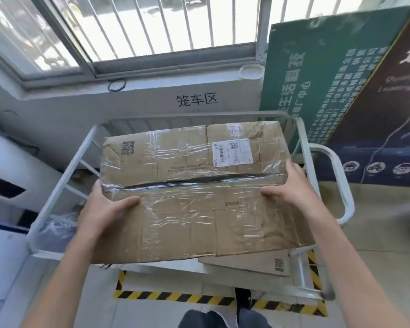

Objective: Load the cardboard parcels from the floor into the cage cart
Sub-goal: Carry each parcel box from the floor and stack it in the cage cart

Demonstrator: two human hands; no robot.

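Note:
I hold a large flat cardboard parcel (194, 185), wrapped in clear tape and bearing a white shipping label, above the open top of the white cage cart (81, 157). My left hand (107, 207) grips its left edge, thumb on top. My right hand (294, 188) grips its right edge the same way. The parcel spans most of the cart's width. Below it, inside the cart, lies another cardboard parcel (253, 263), mostly hidden.
Behind the cart runs a white wall with a barred window (152, 31). Green and dark sign boards (317, 79) lean at the right. Black-and-yellow hazard tape (175, 297) marks the floor around the cart. My shoe shows at the bottom.

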